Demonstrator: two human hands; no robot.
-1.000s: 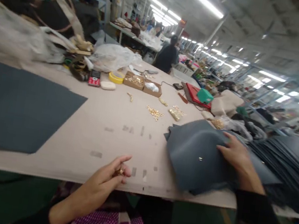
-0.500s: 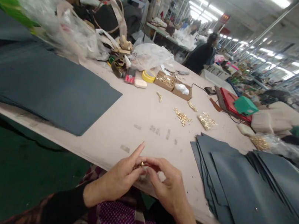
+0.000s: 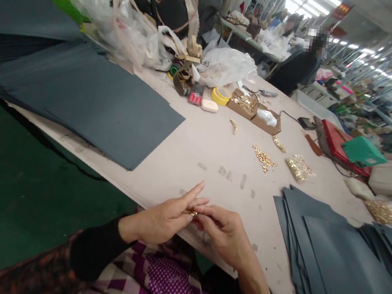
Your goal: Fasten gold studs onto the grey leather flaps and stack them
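Near the front edge of the table, my left hand (image 3: 165,218) and my right hand (image 3: 226,230) meet at the fingertips. Between them they pinch a small shiny gold metal piece (image 3: 194,213), mostly covered by the fingers, so its exact kind cannot be made out. The left index finger points up and away while the thumb presses at the piece. My right thumb and fingers close on it from the other side. Farther back lie a loose pile of small gold metal pieces (image 3: 264,158) and a clear bag of gold pieces (image 3: 298,168).
Dark blue-grey sheets (image 3: 113,110) are stacked at left, and more sheets (image 3: 328,245) fan out at right. Behind stand a cardboard box of gold parts (image 3: 244,102), yellow tape (image 3: 221,96) and plastic bags (image 3: 226,68). A person in dark clothing (image 3: 296,68) sits beyond the table.
The view has turned a little left and down, so the table's things appear shifted right. My hands stay together, the fingers now drawn closer around the gold piece.
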